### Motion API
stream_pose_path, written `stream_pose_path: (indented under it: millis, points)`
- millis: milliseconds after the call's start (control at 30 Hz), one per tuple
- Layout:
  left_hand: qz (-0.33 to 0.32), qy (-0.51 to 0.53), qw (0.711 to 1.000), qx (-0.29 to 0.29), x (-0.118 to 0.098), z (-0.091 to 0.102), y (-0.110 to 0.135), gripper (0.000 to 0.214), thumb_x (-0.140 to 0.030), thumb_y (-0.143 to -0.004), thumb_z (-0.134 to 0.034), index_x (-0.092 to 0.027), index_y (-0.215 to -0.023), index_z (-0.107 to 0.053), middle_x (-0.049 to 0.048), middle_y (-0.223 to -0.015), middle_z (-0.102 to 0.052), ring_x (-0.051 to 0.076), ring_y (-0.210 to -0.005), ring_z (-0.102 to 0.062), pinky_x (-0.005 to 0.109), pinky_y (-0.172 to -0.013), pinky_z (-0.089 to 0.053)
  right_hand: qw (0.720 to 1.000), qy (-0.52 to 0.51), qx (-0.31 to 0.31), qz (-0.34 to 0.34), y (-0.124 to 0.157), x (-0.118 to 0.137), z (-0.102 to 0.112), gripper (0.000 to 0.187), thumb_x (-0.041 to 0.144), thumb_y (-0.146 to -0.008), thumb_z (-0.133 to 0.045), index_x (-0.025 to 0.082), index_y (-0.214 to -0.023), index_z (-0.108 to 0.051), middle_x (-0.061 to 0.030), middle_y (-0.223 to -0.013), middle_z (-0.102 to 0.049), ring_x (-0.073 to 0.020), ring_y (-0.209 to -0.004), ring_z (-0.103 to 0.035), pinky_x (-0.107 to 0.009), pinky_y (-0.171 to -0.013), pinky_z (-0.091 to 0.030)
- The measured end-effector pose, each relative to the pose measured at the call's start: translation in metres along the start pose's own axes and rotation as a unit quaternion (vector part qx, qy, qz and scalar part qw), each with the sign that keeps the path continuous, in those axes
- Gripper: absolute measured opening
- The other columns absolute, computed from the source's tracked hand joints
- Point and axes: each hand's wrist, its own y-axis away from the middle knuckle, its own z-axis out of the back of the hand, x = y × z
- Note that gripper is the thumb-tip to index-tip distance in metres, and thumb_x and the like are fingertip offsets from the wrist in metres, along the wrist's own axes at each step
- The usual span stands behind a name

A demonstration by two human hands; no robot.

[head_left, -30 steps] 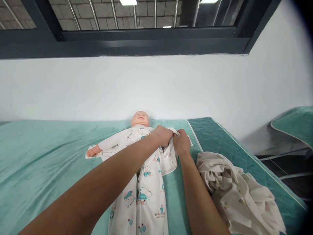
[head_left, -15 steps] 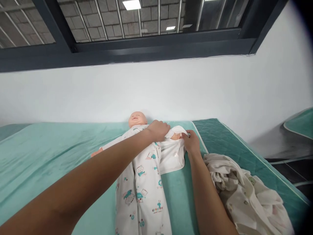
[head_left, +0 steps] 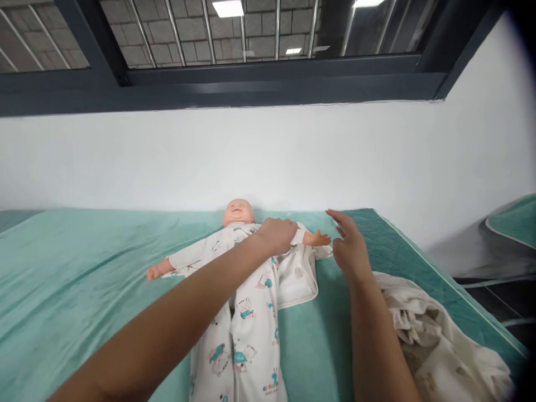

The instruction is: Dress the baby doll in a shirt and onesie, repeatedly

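Observation:
A baby doll (head_left: 239,211) lies on its back with its head toward the wall. It wears a white printed romper (head_left: 255,312) with animal pictures. My left hand (head_left: 278,234) is closed round the sleeve on the doll's right-side arm, near the shoulder. Past the cuff, the doll's hand (head_left: 319,239) shows bare with spread fingers. My right hand (head_left: 350,241) is just beyond those fingers, apart from them, its thumb and forefinger open with nothing between. Beneath that arm a white cloth flap (head_left: 298,279) of the garment lies spread on the sheet.
A green sheet (head_left: 104,290) covers the bed, with a darker quilted pad (head_left: 402,245) at the right. A crumpled cream garment (head_left: 435,335) lies beside my right forearm. Behind the bed rises a white wall (head_left: 188,162) below a dark-framed barred window (head_left: 268,84).
My right hand has let go of the cuff and moved right, opening. The doll's hand now sticks out of the sleeve. My left hand still grips the sleeve.

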Motion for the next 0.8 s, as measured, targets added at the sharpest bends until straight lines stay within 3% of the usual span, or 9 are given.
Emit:
stream_pose_path:
  millis: [100, 167, 267, 333, 400, 467, 567, 667, 800]
  points:
    - [0.005, 0.058, 0.997, -0.046, -0.014, -0.003, 0.028, 0.029, -0.029, -0.087, -0.054, -0.018, -0.114, -0.058, 0.0110, -0.117, -0.066, 0.029, -0.105, -0.063, 0.043, -0.087, -0.049, 0.991, 0.073, 0.041, 0.101, 0.002, 0.025, -0.003, 0.063, 0.005, -0.069, -0.039, 0.024, -0.126, -0.058, -0.0064, -0.139, -0.052, -0.0200, -0.134, -0.045, -0.044, -0.115, -0.033]
    - [0.024, 0.133, 0.981, -0.141, -0.014, -0.005, 0.061, 0.024, -0.028, -0.093, -0.047, -0.022, -0.112, -0.059, 0.0064, -0.116, -0.067, 0.025, -0.109, -0.061, 0.041, -0.093, -0.047, 0.988, 0.066, 0.082, 0.110, 0.009, 0.038, -0.026, 0.051, 0.010, -0.080, -0.042, 0.023, -0.126, -0.058, -0.0084, -0.134, -0.056, -0.0208, -0.130, -0.049, -0.044, -0.113, -0.036]
    - [0.126, 0.248, 0.910, -0.308, 0.004, -0.019, 0.109, 0.025, -0.027, -0.096, -0.043, -0.027, -0.115, -0.059, 0.0030, -0.121, -0.067, 0.021, -0.116, -0.058, 0.038, -0.102, -0.044, 0.983, 0.017, 0.164, 0.081, 0.028, 0.053, -0.070, 0.037, 0.029, -0.093, -0.048, 0.025, -0.130, -0.054, -0.0079, -0.136, -0.057, -0.0212, -0.131, -0.048, -0.043, -0.113, -0.037]
    - [0.206, 0.315, 0.851, -0.366, 0.025, -0.036, 0.129, 0.024, -0.029, -0.095, -0.046, -0.026, -0.115, -0.059, 0.0040, -0.122, -0.066, 0.022, -0.117, -0.058, 0.039, -0.102, -0.044, 0.976, 0.011, 0.206, 0.065, 0.040, 0.058, -0.093, 0.035, 0.037, -0.097, -0.048, 0.028, -0.130, -0.054, -0.0059, -0.141, -0.055, -0.0216, -0.137, -0.043, -0.047, -0.118, -0.028]
    - [0.266, 0.378, 0.808, -0.366, 0.045, -0.053, 0.138, 0.027, -0.035, -0.093, -0.049, -0.024, -0.116, -0.060, 0.0063, -0.121, -0.066, 0.024, -0.115, -0.059, 0.042, -0.100, -0.046, 0.972, 0.024, 0.227, 0.051, 0.047, 0.061, -0.103, 0.035, 0.042, -0.097, -0.048, 0.030, -0.129, -0.055, -0.0041, -0.144, -0.053, -0.0227, -0.142, -0.037, -0.051, -0.122, -0.017]
    - [0.291, 0.420, 0.788, -0.344, 0.058, -0.067, 0.138, 0.031, -0.040, -0.093, -0.051, -0.023, -0.116, -0.061, 0.0075, -0.123, -0.064, 0.025, -0.115, -0.059, 0.043, -0.101, -0.045, 0.971, 0.026, 0.235, 0.025, 0.050, 0.061, -0.105, 0.036, 0.046, -0.095, -0.051, 0.031, -0.128, -0.055, -0.0027, -0.146, -0.051, -0.0237, -0.144, -0.034, -0.053, -0.122, -0.016]
    - [0.286, 0.442, 0.778, -0.344, 0.064, -0.075, 0.133, 0.031, -0.043, -0.091, -0.054, -0.022, -0.112, -0.063, 0.0073, -0.126, -0.062, 0.024, -0.120, -0.056, 0.041, -0.105, -0.043, 0.970, 0.017, 0.241, -0.007, 0.050, 0.063, -0.102, 0.041, 0.051, -0.093, -0.054, 0.034, -0.130, -0.054, -0.0016, -0.147, -0.050, -0.0246, -0.143, -0.035, -0.052, -0.119, -0.023]
    - [0.280, 0.433, 0.772, -0.372, 0.058, -0.074, 0.130, 0.027, -0.044, -0.089, -0.057, -0.021, -0.102, -0.064, 0.0080, -0.123, -0.060, 0.024, -0.115, -0.058, 0.039, -0.098, -0.046, 0.970, 0.019, 0.243, -0.005, 0.051, 0.071, -0.101, 0.042, 0.049, -0.093, -0.054, 0.037, -0.132, -0.052, -0.0014, -0.145, -0.050, -0.0251, -0.140, -0.039, -0.052, -0.117, -0.027]
    - [0.220, 0.392, 0.785, -0.427, 0.046, -0.066, 0.132, 0.030, -0.040, -0.092, -0.054, -0.020, -0.071, -0.059, 0.0068, -0.114, -0.062, 0.020, -0.101, -0.060, 0.036, -0.084, -0.048, 0.970, 0.024, 0.243, 0.025, 0.057, 0.085, -0.103, 0.040, 0.045, -0.092, -0.056, 0.036, -0.131, -0.052, -0.0010, -0.149, -0.045, -0.0256, -0.143, -0.033, -0.053, -0.117, -0.025]
